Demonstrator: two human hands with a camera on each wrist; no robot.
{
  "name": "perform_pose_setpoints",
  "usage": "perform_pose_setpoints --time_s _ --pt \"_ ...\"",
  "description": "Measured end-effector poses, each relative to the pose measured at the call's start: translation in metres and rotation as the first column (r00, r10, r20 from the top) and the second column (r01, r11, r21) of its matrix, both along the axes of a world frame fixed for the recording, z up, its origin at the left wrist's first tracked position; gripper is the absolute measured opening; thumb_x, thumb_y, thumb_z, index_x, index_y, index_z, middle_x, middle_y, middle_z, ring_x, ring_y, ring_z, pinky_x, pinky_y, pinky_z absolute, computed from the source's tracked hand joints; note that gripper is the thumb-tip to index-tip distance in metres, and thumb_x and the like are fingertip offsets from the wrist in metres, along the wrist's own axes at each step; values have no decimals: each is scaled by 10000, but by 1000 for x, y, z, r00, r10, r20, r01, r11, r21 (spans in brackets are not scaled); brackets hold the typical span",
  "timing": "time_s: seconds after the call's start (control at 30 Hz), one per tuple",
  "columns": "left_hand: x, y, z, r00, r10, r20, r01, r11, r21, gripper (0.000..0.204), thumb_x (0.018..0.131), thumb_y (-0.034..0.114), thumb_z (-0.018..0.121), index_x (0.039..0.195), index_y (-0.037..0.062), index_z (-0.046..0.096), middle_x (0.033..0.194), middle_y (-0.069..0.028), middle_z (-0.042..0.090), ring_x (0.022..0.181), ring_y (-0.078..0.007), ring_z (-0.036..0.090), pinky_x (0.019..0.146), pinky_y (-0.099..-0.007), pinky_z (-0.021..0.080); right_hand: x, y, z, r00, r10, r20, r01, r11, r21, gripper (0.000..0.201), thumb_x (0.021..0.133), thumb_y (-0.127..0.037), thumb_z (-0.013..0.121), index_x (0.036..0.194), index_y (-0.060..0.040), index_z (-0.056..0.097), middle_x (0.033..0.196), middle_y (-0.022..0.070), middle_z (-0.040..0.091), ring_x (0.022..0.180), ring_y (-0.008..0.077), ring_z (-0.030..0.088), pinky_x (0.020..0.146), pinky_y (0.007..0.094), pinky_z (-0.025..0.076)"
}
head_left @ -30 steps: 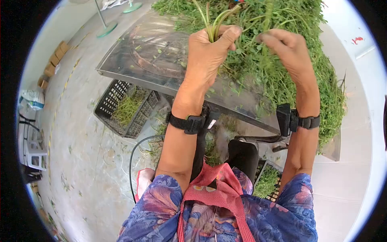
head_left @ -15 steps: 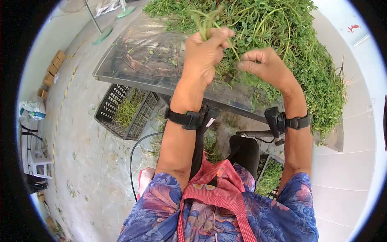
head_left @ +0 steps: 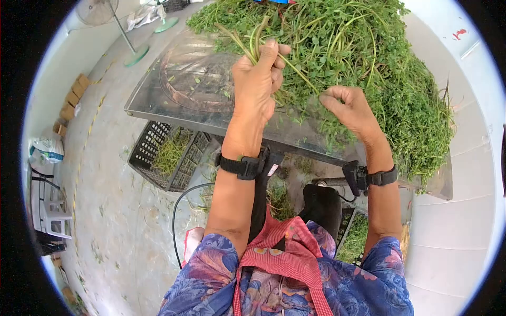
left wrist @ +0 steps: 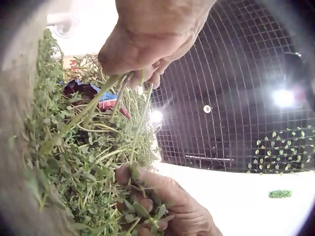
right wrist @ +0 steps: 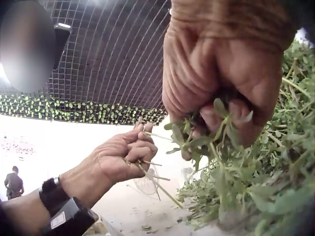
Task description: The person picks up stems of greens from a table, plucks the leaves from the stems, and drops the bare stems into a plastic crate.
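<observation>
My left hand (head_left: 254, 87) grips several bare green stems (head_left: 237, 41), their ends poking out above the thumb. A single long stem (head_left: 299, 72) stretches from this hand across to my right hand (head_left: 350, 113). At that stem's far end, the right thumb and fingers pinch a leafy sprig (right wrist: 197, 142), whose leaves show among the curled fingers in the right wrist view. Both hands are held over a big heap of leafy green plants (head_left: 369, 58) piled on a dark table (head_left: 158, 97). Part of the held stems is hidden inside the left palm.
Below the table's left end stands a black crate (head_left: 146, 150) with stems in it. Another crate of greens (head_left: 356, 239) is by my legs. A blue and red packet (left wrist: 106, 101) lies in the heap. Farther off are a fan (head_left: 96, 10) and white stool (head_left: 57, 218).
My left hand has shifted left and slightly down with its stems. The right hand came down and leftward from higher over the heap, and a stem now spans both hands.
</observation>
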State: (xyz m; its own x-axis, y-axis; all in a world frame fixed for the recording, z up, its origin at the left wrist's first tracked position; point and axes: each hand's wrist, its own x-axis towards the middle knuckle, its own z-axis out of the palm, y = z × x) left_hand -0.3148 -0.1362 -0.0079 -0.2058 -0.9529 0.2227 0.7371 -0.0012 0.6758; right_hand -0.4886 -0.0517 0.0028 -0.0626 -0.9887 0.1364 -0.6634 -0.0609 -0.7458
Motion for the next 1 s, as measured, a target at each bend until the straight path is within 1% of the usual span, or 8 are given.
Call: perform_pose_setpoints --time_s 0.17,0.23,0.3,0.4,0.63,0.7,0.93,1.0 --pt "-5 24 23 999 -24 -48 21 997 -68 233 873 246 619 793 27 604 634 0 519 443 -16 379 365 -166 244 -6 1 12 780 -258 571 284 958 44 126 838 -193 595 824 -70 620 720 -1 588 472 52 437 394 165 319" --pt "9 24 30 977 63 -201 -80 994 -79 257 891 269 592 787 34 571 638 10 501 453 -26 393 365 -166 249 -32 6 13 298 -303 905 539 836 103 165 828 -218 626 888 -65 620 758 37 597 460 59 429 367 175 290" --pt "30 11 31 980 108 -167 -123 989 -80 271 917 282 545 789 44 537 663 -5 494 491 -47 404 382 -180 252 -35 28 20 167 -220 961 693 719 44 194 851 -243 623 916 -62 596 746 49 569 459 61 416 365 186 299" --pt "40 -5 21 965 -49 -257 28 996 -81 301 951 303 462 763 71 493 667 -46 468 540 -96 394 408 -219 263 -79 84 0 108 15 994 306 951 -48 184 877 -292 599 871 -110 573 773 40 567 483 64 425 409 182 320" --pt "29 -9 14 930 -236 -281 270 959 90 325 967 291 410 703 102 421 596 -19 409 500 -110 347 393 -230 259 -95 185 -23 208 -235 950 680 733 32 238 918 -331 537 842 -106 519 744 36 564 457 58 371 397 191 300" --pt "30 -16 10 859 -407 -309 408 911 -66 332 975 288 386 700 104 417 571 4 370 471 -105 302 385 -236 259 -102 224 -32 320 -454 832 831 556 -15 247 918 -326 541 834 -94 526 720 16 546 461 56 360 401 193 297" --pt "22 -10 11 866 -424 -264 416 905 -89 359 967 317 414 677 104 417 515 25 316 424 -91 260 362 -234 237 -184 401 -136 -1 -840 543 1000 -9 -13 323 870 -359 587 955 -47 576 758 42 575 558 140 511 500 254 421" --pt "17 -4 16 905 -343 -254 346 938 -33 370 947 331 466 655 109 415 479 30 281 402 -87 244 343 -230 214 -211 448 -181 121 -873 -473 963 218 -156 516 773 -423 666 1134 -69 565 932 157 639 803 303 620 692 409 496"
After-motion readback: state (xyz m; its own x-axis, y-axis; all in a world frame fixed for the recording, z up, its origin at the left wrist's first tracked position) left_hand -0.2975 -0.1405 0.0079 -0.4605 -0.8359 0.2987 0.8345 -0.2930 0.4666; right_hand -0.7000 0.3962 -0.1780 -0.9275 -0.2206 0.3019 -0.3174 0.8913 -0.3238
